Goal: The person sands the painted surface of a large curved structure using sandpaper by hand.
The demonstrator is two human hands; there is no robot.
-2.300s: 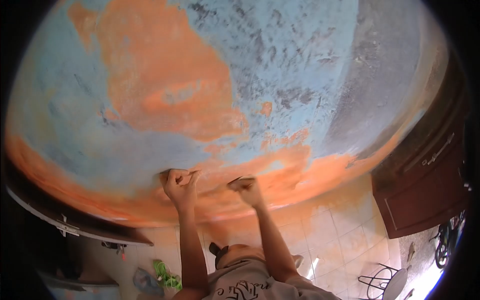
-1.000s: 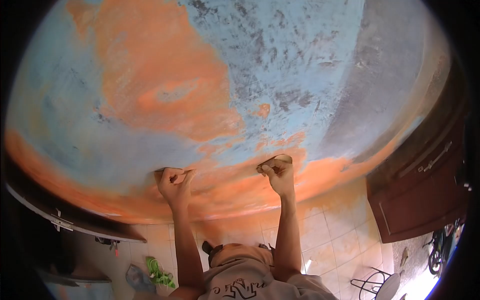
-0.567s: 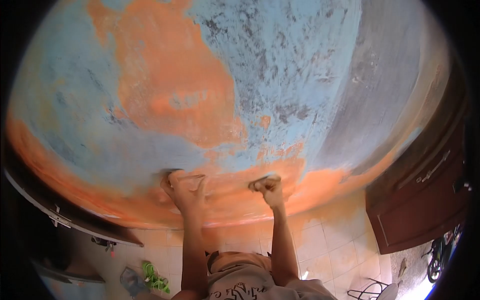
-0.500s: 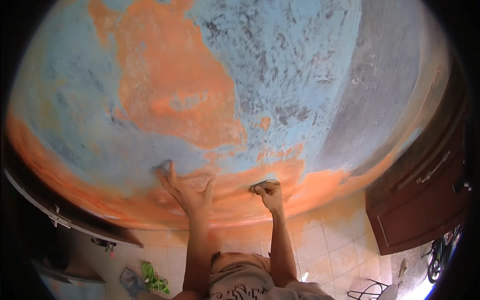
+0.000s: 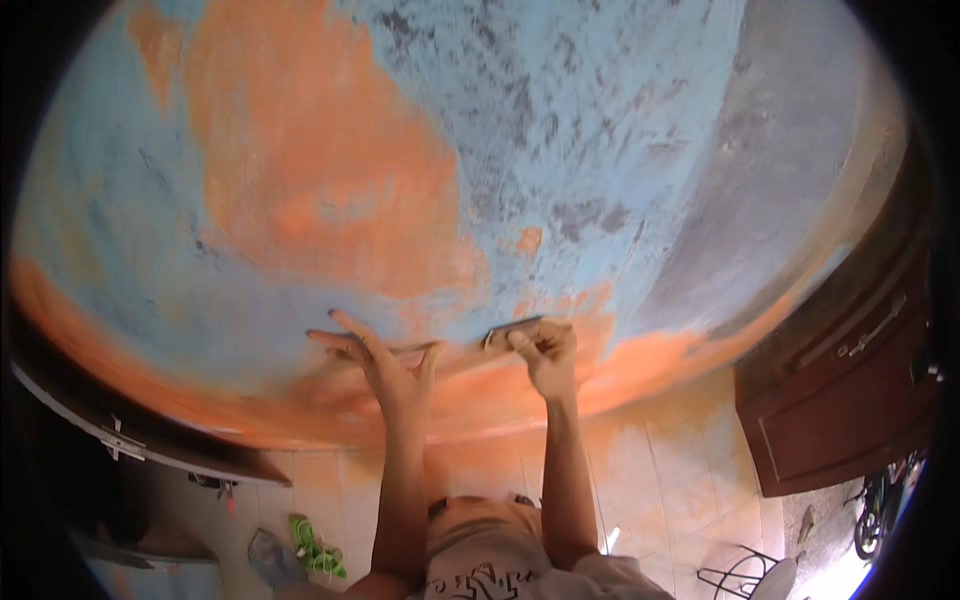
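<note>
Ahead of me rises a wall [image 5: 330,130] patched in blue, orange and grey. My left hand [image 5: 395,375] has its fingers spread at the lower part of the wall, with nothing visible in it. A little to its right, my right hand [image 5: 550,360] pinches a thin flat piece with a dark edge [image 5: 512,332] against the wall, where orange meets blue. The piece looks like a scraper or folded sandpaper, but I cannot tell which.
Light tiles [image 5: 640,490] cover the floor below. A dark red-brown door [image 5: 845,380] stands at the right, near a wire-framed stand [image 5: 745,575] and a motorcycle [image 5: 875,525]. Green cloth or cord [image 5: 315,550] lies at the lower left.
My right hand has moved up the wall with the flat piece. The fingers of my left hand have spread wider, and the hand has shifted slightly right.
</note>
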